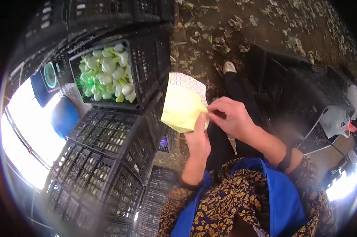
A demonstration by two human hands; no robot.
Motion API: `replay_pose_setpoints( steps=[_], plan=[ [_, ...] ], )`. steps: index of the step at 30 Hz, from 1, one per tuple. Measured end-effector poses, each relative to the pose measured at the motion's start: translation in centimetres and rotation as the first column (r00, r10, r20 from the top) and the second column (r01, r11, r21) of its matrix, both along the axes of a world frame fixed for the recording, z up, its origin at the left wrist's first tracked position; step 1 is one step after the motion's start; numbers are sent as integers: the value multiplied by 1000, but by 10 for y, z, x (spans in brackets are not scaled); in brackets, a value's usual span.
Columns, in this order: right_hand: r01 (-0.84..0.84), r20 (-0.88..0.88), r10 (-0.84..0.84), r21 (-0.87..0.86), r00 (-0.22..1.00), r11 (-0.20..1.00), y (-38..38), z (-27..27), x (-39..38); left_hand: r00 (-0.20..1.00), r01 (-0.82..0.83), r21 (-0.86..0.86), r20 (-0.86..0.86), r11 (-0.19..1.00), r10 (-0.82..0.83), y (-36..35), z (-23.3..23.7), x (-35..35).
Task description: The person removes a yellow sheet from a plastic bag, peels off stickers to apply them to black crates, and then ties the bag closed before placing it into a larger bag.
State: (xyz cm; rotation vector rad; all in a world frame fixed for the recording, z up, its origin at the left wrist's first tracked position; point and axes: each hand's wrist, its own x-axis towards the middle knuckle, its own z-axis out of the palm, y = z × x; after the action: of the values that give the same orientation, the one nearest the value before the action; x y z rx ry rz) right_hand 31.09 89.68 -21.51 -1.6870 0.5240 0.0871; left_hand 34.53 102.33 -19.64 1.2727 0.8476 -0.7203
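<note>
My left hand (198, 140) grips a pale yellow paper sheet (182, 104) by its lower edge, with the thumb lying on top. A strip with a printed grid of small pinkish-red boxes runs along the sheet's far and right edges. At the sheet's right edge is my right hand (232, 116), its thumb and index finger pinched together. Whether a small piece is between those fingertips is too small to tell. Left of the sheet, a black crate (137, 71) holds white bulbs with green stalks (107, 73), which look like fennel.
Stacked black plastic crates (95, 166) rise on the left, with pale produce behind their slats. Black crates (281, 75) and a clear plastic bag (336, 122) stand on the right. A blue barrel (64, 117) is at far left. Plant scraps litter the floor (210, 23).
</note>
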Motion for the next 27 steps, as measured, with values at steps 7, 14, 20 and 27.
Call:
replay_pose_setpoints(
  steps=[7, 14, 20, 27],
  plan=[
    [-147, -65, 141, -92, 988, 985, 52, -13, -21, 999, -43, -126, 3, 991, 44, 70, -31, -32],
    [183, -236, -112, 302, 965, 936, 105, -50, -29, 994, -92, 101, -52, 991, 97, 151, -33, -61],
    [379, -97, -367, 282, 925, 881, 93, -114, 68, 971, -99, 294, -181, 951, 157, 191, -52, -106],
    [540, 183, -517, -108, 836, 835, 68, -201, 218, 919, -49, 287, -362, 957, 156, 175, -69, -118]
  ],
)
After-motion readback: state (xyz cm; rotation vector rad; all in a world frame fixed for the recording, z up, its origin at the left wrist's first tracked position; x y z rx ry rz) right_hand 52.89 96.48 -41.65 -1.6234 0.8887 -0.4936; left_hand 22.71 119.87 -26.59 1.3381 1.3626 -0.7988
